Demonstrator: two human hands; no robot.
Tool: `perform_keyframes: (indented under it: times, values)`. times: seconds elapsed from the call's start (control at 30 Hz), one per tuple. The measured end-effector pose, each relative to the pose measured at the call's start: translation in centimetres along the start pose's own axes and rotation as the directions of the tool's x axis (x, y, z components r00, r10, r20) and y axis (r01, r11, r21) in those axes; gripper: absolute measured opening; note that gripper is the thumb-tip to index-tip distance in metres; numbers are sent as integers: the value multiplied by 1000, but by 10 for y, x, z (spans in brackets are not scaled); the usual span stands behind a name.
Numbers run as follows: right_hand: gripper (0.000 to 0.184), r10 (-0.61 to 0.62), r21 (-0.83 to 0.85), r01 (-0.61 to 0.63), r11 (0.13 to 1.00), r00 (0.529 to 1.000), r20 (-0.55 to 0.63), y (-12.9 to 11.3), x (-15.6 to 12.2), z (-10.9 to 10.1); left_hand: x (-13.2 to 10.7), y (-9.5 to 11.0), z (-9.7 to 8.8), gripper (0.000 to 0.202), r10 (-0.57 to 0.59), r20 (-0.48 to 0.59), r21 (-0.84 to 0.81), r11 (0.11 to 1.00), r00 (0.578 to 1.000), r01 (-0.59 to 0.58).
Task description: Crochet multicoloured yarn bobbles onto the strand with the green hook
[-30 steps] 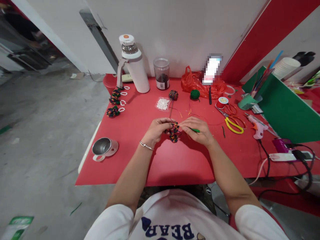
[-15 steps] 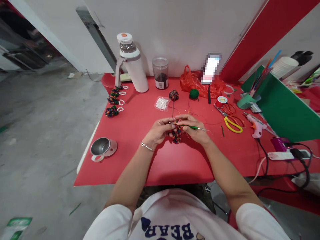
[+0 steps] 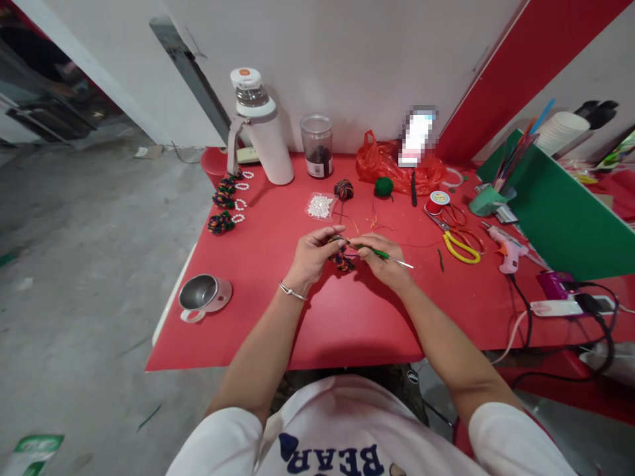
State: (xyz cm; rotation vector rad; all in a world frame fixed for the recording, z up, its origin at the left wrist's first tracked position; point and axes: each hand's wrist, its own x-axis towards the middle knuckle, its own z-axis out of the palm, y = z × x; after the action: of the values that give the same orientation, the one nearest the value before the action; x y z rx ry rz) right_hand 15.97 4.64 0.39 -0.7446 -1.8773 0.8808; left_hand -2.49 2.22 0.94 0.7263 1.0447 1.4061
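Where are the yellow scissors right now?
The yellow scissors lie on the red table, right of the right hand, between the red thread spool and the glue gun.

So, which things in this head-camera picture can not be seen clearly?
- Multicoloured yarn piece: mostly covered by the left hand and right hand.
- Green-handled crochet hook: its tip is hidden between the fingers.
- Object leaning on the wall: pixelated.
- Jar label: too small to read.
- Shirt print: cut off by the bottom edge.

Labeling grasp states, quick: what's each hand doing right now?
Left hand: closed, pinching the multicoloured crochet piece.
Right hand: closed on the green-handled crochet hook.
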Motion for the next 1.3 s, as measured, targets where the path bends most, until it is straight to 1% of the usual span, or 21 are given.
perform_keyframes:
  times: [0.07,0.13,0.2,0.3,0.37,0.43,0.5,0.57,0.63,0.73,0.87,1.1,1.23,1.3]
  values:
    - [28,-96,-61,95,994,995,-23,4,-2,3,0,0,0,43,20,-14,10,1000,1000,-20]
    - [28,-138,-95,136,986,990,-20,9,-4,7,-1,-1,2,44,34,-34,22,999,999,-34]
    - [29,-117,-102,114,988,993,-22,12,-6,10,-2,-2,6,46,57,-62,33,998,996,-55]
    - [31,-90,-106,83,991,994,-58,14,-10,16,-5,-6,13,49,86,-100,19,996,991,-84]
    - [31,-94,-130,82,988,991,-94,13,-12,19,-7,-9,16,51,47,-105,-33,998,993,-51]
    - [31,-104,-149,84,985,986,-128,11,-13,20,-8,-11,17,53,-48,-82,-101,994,995,40]
    - [33,-110,-130,93,987,985,-136,10,-13,18,-8,-10,16,52,-145,-35,-161,977,989,138]
    - [35,-109,-68,102,992,988,-111,10,-11,13,-7,-6,13,50,-194,12,-199,961,981,192]
    - [33,-111,0,112,994,991,-70,10,-7,6,-7,-1,11,46,-205,36,-210,955,978,208]
    - [29,-98,50,99,994,995,-15,9,-1,-4,-6,6,8,43,-207,24,-196,958,978,208]
    - [28,-83,37,83,996,997,-1,9,3,-10,-6,11,7,39,-213,-5,-177,962,977,209]
    - [28,-217,-16,218,976,975,43,8,7,-15,-5,10,4,39,-204,-20,-164,967,979,198]
    - [27,-321,-23,322,946,946,48,7,10,-18,-3,11,3,35,-171,-28,-148,975,985,165]
    - [29,-348,-18,349,937,936,53,6,11,-19,-3,12,3,34,-156,-20,-151,977,988,151]
